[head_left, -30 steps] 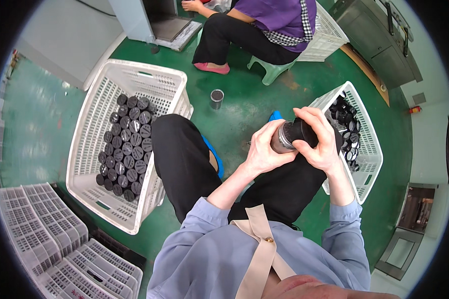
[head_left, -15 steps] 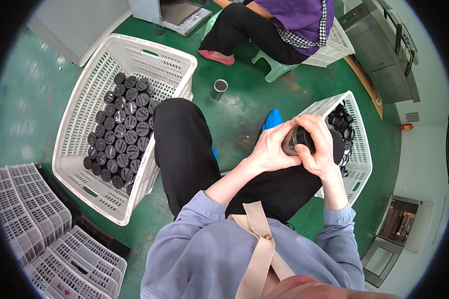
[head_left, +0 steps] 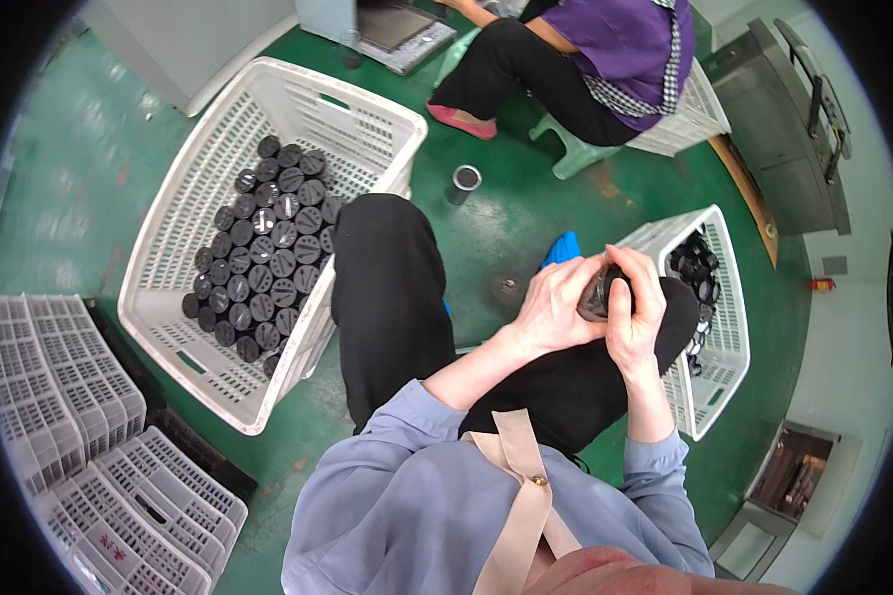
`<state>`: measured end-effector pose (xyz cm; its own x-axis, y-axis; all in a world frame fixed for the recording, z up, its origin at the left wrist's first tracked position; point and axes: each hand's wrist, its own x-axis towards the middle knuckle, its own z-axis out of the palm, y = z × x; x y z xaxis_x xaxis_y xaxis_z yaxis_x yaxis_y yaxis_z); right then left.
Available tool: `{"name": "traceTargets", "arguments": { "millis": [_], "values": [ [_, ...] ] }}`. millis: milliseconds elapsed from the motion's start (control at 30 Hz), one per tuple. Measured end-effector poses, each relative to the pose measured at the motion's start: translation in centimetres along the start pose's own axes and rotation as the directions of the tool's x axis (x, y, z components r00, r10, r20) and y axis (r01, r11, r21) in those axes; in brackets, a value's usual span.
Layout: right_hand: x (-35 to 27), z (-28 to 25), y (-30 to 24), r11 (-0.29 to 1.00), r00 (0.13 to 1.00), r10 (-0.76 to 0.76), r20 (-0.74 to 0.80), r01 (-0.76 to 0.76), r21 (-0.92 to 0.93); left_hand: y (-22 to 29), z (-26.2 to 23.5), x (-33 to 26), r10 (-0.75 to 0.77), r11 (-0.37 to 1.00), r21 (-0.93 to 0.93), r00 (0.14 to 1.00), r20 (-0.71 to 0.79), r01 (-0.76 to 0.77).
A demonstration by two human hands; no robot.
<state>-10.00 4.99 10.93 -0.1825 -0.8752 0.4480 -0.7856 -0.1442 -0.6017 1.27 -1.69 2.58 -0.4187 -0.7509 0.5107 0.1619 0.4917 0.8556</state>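
Two hands: left hand (head_left: 551,305) and right hand (head_left: 633,327), both on one dark jar (head_left: 594,299)
Left fingers: wrapped round jar side, partly hidden
Right fingers: curled over its top, closed on it
Jar position: between the palms, by right knee (head_left: 675,322)
Left crate (head_left: 352,127): rows of black-lidded jars (head_left: 261,250)
Right crate (head_left: 730,332): loose black caps (head_left: 698,266)
Floor (head_left: 501,233): single jar with dark contents (head_left: 462,185), upright, past the knees

To your left, white plastic crates (head_left: 45,397) are piled on the green floor (head_left: 526,218). Ahead of you, a person in a purple top (head_left: 615,45) and pink shoes (head_left: 463,121) sits on a little green stool (head_left: 580,156). Beyond, on your right, you can see a steel cabinet (head_left: 784,164) and a red fire extinguisher (head_left: 823,285).
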Motion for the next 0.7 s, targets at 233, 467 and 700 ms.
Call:
{"name": "traceTargets", "arguments": {
  "millis": [233,467,700],
  "values": [
    [0.6,-2.7,-0.1,0.995,0.984,-0.095,0.151,0.087,0.055,1.2,0.4,-0.1,-0.078,0.958,-0.264,0.988,0.136,0.112],
    [1.4,-4.1,-0.1,0.94,0.935,-0.149,0.321,0.033,0.34,1.9,-0.4,-0.2,-0.141,0.782,-0.495,0.881,0.452,0.379],
    [0.4,-2.5,-0.5,0.97,0.972,-0.135,0.194,0.089,0.226,1.7,0.2,-0.6,-0.115,0.929,-0.306,0.947,0.301,0.209]
  ]
}}
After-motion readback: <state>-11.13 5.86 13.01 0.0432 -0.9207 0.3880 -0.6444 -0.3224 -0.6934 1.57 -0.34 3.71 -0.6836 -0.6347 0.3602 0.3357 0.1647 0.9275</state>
